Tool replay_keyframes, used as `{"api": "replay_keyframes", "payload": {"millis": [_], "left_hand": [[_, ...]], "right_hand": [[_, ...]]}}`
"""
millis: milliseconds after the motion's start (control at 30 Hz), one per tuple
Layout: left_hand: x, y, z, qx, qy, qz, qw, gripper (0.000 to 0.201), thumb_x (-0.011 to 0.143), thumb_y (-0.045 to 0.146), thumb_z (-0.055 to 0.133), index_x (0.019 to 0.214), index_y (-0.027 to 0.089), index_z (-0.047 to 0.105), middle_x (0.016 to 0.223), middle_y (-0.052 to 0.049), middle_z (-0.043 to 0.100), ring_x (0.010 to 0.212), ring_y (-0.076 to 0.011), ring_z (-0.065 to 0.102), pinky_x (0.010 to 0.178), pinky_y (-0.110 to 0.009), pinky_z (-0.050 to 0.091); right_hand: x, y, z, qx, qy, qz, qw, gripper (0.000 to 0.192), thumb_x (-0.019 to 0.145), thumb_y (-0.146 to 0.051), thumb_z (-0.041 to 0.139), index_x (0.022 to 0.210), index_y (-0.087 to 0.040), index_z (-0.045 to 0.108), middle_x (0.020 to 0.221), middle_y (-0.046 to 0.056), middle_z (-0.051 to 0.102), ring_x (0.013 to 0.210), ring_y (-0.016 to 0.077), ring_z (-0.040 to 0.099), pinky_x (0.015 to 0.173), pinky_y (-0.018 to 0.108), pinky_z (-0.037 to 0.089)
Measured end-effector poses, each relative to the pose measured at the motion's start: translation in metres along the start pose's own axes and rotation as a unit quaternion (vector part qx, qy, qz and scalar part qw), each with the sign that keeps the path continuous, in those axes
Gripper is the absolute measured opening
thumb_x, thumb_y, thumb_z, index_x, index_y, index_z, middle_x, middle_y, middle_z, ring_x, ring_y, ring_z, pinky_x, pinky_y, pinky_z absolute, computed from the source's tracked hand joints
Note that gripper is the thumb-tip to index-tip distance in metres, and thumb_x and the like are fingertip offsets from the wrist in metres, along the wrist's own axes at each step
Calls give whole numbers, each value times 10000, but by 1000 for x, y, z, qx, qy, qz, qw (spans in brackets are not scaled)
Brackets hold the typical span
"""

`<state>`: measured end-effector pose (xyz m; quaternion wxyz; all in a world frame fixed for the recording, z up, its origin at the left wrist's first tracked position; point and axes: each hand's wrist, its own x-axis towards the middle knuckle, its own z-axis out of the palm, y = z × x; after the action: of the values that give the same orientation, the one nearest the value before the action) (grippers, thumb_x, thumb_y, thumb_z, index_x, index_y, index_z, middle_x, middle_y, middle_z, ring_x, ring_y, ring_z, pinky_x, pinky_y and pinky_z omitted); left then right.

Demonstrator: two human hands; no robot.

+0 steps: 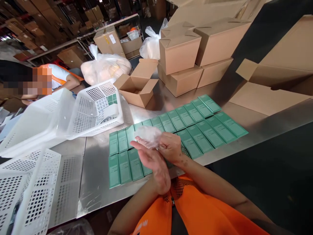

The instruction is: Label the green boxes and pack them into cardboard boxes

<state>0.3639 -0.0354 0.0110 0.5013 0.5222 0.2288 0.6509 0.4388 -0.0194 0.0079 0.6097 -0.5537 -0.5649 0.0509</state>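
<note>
My right hand [171,146] is closed around a crumpled clear plastic bag [148,135], which bulges out to the left of the fist. Just below it, my left hand [156,166] has its fingers stretched out and slightly apart, close against the bag and the right hand. Whether the left fingers touch the plastic I cannot tell. Beneath both hands lie two rows of flat green boxes [193,142] on the metal table [95,176]. The hands and the bag hide the boxes in the middle of the rows.
An open small carton [137,89] stands behind the boxes, beside a white basket [97,107] holding small printed boxes. More white baskets [41,192] are at left. Closed cartons [181,52] are stacked at the back; a large open carton [271,98] stands right. A person [58,76] works at far left.
</note>
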Motion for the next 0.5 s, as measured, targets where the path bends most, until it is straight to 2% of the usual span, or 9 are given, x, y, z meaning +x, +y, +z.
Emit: {"api": "replay_keyframes", "payload": {"millis": [67, 133, 200, 300, 400, 500], "left_hand": [[11, 2, 4, -20, 46, 68, 996, 638, 872, 710, 346, 1439, 444, 470, 1615, 116, 353, 1563, -305, 37, 1208, -538, 359], [26, 5, 7, -47, 71, 124, 989, 621, 878, 712, 301, 1407, 455, 500, 1623, 176, 304, 1565, -241, -34, 1274, -485, 245], [39, 10, 6, -73, 75, 149, 983, 654, 861, 718, 310, 1422, 431, 488, 1634, 178, 265, 1557, -206, -101, 1308, -465, 118], [43, 19, 1, -69, 52, 121, 989, 716, 827, 746, 348, 1452, 411, 441, 1645, 156, 240, 1548, -199, -155, 1313, -497, 57], [34, 32, -7, -28, 29, 60, 997, 760, 801, 811, 298, 1480, 477, 356, 1649, 198, 199, 1538, -207, -183, 1301, -512, 67], [22, 41, -13, 31, 3, -3, 1000, 838, 783, 863, 160, 1542, 507, 185, 1666, 217, 110, 1512, -202, -227, 1279, -507, 116]], "right_hand": [[2, -4, -6, 44, -40, -9, 998, 279, 716, -144, 528, 628, -230, 277, 570, -51, 326, 530, 110, 327, 517, 255, 263], [3, -8, -13, 109, -97, -8, 989, 219, 687, -166, 585, 712, -232, 378, 669, -42, 436, 602, 115, 424, 554, 235, 346], [5, -10, -20, 164, -138, 2, 977, 227, 704, -168, 640, 811, -228, 449, 767, -28, 492, 674, 120, 470, 611, 236, 397], [7, -8, -27, 204, -186, 19, 961, 212, 763, -147, 655, 887, -220, 499, 838, -16, 519, 728, 115, 504, 659, 234, 424], [8, -4, -31, 222, -227, 34, 947, 227, 747, -81, 589, 916, -216, 518, 873, -9, 543, 739, 110, 530, 658, 227, 434], [9, -4, -29, 164, -182, 18, 969, 206, 698, -45, 548, 803, -217, 504, 763, -35, 511, 670, 107, 481, 611, 219, 381]]}}
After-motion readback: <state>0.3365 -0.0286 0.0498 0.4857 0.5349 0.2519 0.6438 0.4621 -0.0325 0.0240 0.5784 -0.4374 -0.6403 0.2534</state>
